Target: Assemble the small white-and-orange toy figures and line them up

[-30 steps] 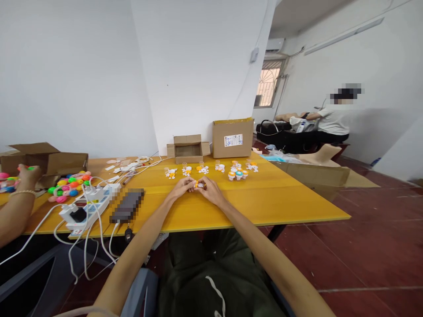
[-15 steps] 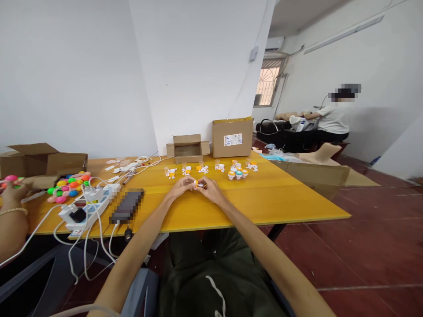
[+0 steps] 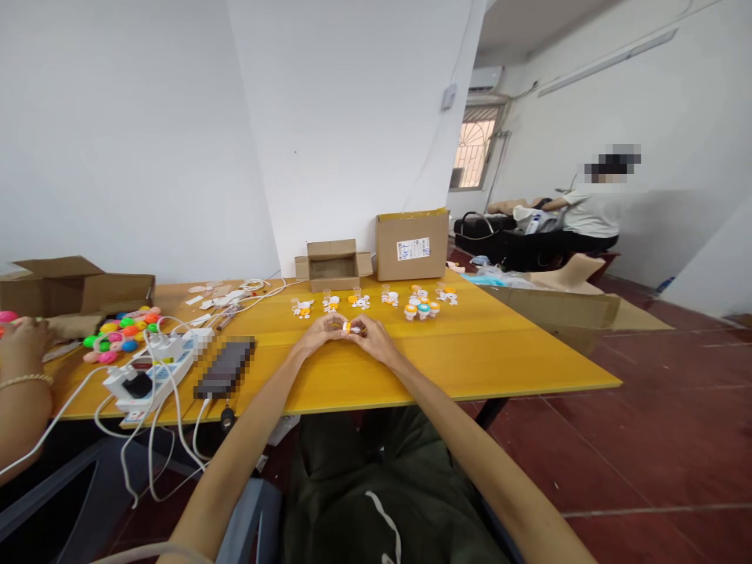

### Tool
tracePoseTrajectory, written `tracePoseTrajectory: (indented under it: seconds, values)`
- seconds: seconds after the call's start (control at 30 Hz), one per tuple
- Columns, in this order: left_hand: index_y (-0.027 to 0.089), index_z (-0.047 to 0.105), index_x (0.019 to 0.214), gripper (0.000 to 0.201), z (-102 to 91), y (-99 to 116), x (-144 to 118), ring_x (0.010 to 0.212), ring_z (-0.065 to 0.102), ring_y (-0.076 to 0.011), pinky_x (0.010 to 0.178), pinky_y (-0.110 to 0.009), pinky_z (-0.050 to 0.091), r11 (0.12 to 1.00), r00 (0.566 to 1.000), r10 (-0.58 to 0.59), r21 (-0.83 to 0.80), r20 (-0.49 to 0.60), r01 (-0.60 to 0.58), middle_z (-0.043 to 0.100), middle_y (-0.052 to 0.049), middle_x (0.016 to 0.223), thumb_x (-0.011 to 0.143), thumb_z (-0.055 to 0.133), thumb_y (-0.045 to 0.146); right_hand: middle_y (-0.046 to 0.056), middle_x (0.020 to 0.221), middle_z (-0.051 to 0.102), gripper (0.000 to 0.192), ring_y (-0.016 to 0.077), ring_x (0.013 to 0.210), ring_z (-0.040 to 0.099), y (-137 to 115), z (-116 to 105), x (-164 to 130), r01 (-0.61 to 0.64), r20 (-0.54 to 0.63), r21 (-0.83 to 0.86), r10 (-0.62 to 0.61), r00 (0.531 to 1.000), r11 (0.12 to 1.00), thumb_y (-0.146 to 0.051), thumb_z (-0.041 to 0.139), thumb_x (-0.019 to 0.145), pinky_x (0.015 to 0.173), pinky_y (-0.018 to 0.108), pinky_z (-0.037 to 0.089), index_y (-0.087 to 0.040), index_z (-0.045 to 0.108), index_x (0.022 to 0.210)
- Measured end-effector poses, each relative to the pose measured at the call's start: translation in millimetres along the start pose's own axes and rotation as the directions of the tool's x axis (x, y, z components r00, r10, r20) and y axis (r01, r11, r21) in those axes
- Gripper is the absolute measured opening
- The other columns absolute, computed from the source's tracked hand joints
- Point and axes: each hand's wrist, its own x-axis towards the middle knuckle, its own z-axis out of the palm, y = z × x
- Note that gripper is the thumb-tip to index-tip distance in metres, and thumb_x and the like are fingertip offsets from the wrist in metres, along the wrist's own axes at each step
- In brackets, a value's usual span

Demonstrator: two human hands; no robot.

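My left hand [image 3: 320,333] and my right hand [image 3: 371,337] meet over the middle of the yellow table [image 3: 470,352]. Between their fingertips they pinch a small orange and white toy piece [image 3: 351,327]. Just beyond the hands lies a row of small white and orange toy figures [image 3: 361,301]. At the right end of that row stands a cluster of little capped pots [image 3: 421,309].
Two cardboard boxes [image 3: 411,244] stand at the table's far edge. A white power strip [image 3: 150,372] with cables and a dark device [image 3: 226,366] lie to my left. Colourful balls [image 3: 121,333] and another person's hand [image 3: 20,345] are at far left. A person sits far right.
My hands stay together on the small piece, with only slight finger movement. The other person's hand at far left has dropped lower and come nearer.
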Motion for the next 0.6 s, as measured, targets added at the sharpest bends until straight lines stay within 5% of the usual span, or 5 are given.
tracePoseTrajectory:
  seconds: [0.17,0.3,0.43,0.6]
  values:
    - [0.019,0.069,0.098,0.044,2.3,2.5,-0.2,0.092,0.067,-0.0182,0.083,-0.029,0.050,0.997,0.999,-0.036,-0.061,0.008,0.036,0.071,-0.005,0.104,0.062,0.087,0.037,0.002,0.088,0.070,0.013,0.0185,0.078,0.065,-1.0,-0.6,0.9,0.003,-0.027,-0.003,-0.003,1.000,1.000,-0.031,0.065,0.080,0.069,0.031,0.052,-0.023,0.062,0.089]
    - [0.017,0.067,0.090,0.040,3.1,2.2,0.2,0.076,0.068,-0.0159,0.074,-0.028,0.051,0.991,0.997,-0.081,-0.109,0.016,0.082,0.071,-0.005,0.083,0.073,0.078,0.051,0.003,0.089,0.070,0.013,0.0189,0.080,0.065,-0.3,0.0,1.2,0.006,-0.054,-0.025,-0.008,0.998,1.000,-0.031,0.066,0.080,0.070,0.031,0.052,-0.023,0.061,0.090]
    - [0.016,0.064,0.077,0.042,3.9,-0.8,1.8,0.063,0.064,-0.0134,0.067,-0.027,0.051,0.992,0.995,-0.095,-0.079,0.012,0.095,0.067,-0.002,0.068,0.072,0.078,0.055,0.003,0.090,0.069,0.012,0.0190,0.081,0.065,1.1,1.4,0.6,0.014,-0.076,-0.042,-0.017,0.997,0.999,-0.031,0.066,0.081,0.072,0.031,0.052,-0.024,0.061,0.089]
    - [0.015,0.068,0.084,0.041,2.3,-5.1,3.1,0.063,0.063,-0.0134,0.067,-0.027,0.049,0.998,0.998,-0.056,-0.014,0.004,0.056,0.068,-0.002,0.068,0.072,0.079,0.053,0.002,0.085,0.068,0.008,0.0180,0.077,0.064,3.7,2.2,-0.2,0.068,-0.071,-0.023,-0.070,0.995,0.997,-0.029,0.065,0.082,0.070,0.030,0.052,-0.023,0.061,0.087]
